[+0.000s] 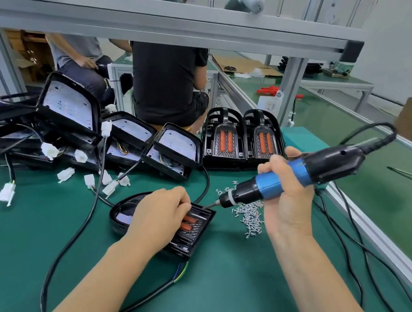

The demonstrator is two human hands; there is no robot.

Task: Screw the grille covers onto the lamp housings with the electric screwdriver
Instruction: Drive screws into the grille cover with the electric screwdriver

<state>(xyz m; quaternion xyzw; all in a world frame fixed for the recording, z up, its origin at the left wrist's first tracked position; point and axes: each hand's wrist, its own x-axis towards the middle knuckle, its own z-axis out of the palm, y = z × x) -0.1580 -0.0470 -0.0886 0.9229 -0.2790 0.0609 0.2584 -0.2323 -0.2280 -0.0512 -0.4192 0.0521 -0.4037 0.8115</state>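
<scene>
the lamp housing (pixel 123 214) lies flat on the green bench (pixel 223 290), at about 7 o'clock from the two finished lamps (pixel 241 136). it is black and rounded, with a black grille cover (pixel 194 229) on top showing two orange-red oblong lenses. the left hand (pixel 160 217) presses down on the cover, fingers curled over it. the right hand's grip is wrapped round the blue-and-black electric screwdriver (pixel 286 180), its bit touching the cover's 1 o'clock corner. loose screws (pixel 250 216) lie scattered at 3 o'clock.
</scene>
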